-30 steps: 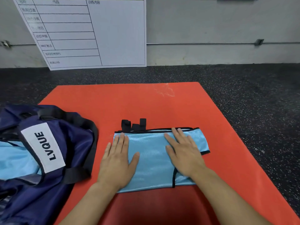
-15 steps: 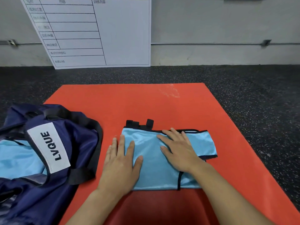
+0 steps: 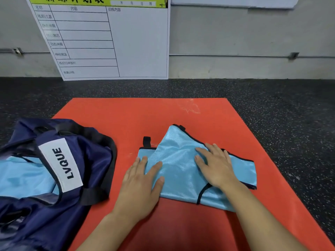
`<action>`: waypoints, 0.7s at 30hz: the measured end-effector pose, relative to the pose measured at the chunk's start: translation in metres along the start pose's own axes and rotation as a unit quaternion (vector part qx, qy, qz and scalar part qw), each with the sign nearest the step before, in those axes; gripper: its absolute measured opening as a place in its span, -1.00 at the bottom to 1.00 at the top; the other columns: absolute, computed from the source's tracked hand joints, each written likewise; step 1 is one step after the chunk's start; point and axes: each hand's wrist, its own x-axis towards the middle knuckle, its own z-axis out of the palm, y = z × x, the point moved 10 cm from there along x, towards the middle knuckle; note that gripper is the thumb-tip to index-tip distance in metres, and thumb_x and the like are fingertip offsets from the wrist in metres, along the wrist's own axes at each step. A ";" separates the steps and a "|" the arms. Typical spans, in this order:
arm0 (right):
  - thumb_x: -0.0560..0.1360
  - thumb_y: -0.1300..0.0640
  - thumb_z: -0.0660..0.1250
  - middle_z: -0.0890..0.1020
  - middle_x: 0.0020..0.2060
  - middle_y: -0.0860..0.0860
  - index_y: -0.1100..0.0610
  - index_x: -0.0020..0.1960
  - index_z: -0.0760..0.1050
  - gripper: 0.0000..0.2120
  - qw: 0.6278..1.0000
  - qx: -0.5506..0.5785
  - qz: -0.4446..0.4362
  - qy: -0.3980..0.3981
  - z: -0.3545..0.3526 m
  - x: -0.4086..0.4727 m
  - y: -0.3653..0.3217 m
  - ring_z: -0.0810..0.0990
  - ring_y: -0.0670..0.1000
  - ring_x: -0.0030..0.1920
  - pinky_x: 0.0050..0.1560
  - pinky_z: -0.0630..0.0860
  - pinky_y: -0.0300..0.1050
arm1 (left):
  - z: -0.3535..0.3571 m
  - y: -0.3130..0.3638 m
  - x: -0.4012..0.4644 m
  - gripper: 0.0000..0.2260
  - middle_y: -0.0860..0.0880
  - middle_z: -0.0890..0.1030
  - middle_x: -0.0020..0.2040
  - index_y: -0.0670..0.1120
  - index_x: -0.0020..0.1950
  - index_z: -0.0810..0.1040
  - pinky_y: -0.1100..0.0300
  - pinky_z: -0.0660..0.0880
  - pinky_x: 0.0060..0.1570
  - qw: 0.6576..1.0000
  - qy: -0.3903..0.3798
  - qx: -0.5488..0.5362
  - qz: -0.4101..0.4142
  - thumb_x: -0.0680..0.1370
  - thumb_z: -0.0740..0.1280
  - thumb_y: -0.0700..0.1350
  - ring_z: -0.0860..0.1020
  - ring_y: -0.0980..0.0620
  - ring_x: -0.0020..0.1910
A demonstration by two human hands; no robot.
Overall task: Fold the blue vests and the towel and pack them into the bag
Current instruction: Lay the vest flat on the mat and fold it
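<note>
At the far left the navy LVQUE duffel bag (image 3: pixel 76 160) lies open on the edge of the red mat (image 3: pixel 126 115), with light blue fabric, probably a vest already packed, showing inside its mouth. Just right of it the left hand (image 3: pixel 140 185) rests flat, fingers straight, its thumb and forefinger lying over the left end of the folded blue vest (image 3: pixel 181 171). The vest lies as a band with its long axis running left to right across the mat, directly in front of both hands. A black-trimmed corner of its upper layer stands up in a peak at the far edge, above the gap between the hands, and a black loop pokes out at the far left corner. The right hand (image 3: pixel 215 167) presses down on the middle of the vest, fingers spread and straight, gripping nothing. The bag sits to the left of the vest, so the left hand is the nearer one for carrying it over. Compared with half a second ago, the vest's top layer has bunched into that peak where it lay flat, and the right hand has slid leftward across it.
</note>
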 end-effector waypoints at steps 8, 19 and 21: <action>0.68 -0.24 0.01 -0.04 0.66 -0.08 -0.22 0.60 0.16 -0.50 0.999 -0.013 -0.048 -0.008 0.011 -0.007 -0.017 -0.20 -0.04 0.64 0.61 -0.28 0.06 | 0.013 -0.018 0.024 -0.50 0.04 0.19 0.62 0.15 0.57 0.32 0.05 0.00 0.55 0.995 -0.019 -0.089 -0.040 0.65 0.03 0.24 0.06 0.03 0.62; 0.69 -0.24 -0.01 -0.03 0.66 -0.08 -0.22 0.60 0.19 -0.51 0.995 -0.016 -0.096 0.008 0.009 -0.007 -0.031 -0.18 -0.04 0.64 0.61 -0.28 0.03 | -0.015 -0.026 -0.001 -0.39 0.18 0.49 0.29 0.06 0.33 0.57 0.15 0.23 0.38 0.994 0.041 -0.098 0.002 0.50 -0.08 0.25 0.39 0.13 0.39; 0.69 -0.23 0.00 -0.01 0.66 -0.07 -0.22 0.59 0.21 -0.51 0.994 -0.007 -0.107 0.010 0.007 -0.008 -0.037 -0.17 -0.05 0.64 0.61 -0.28 0.03 | -0.018 -0.031 -0.013 -0.34 0.18 0.48 0.33 0.06 0.37 0.56 0.16 0.25 0.37 0.995 0.033 -0.099 -0.004 0.49 -0.09 0.28 0.38 0.14 0.41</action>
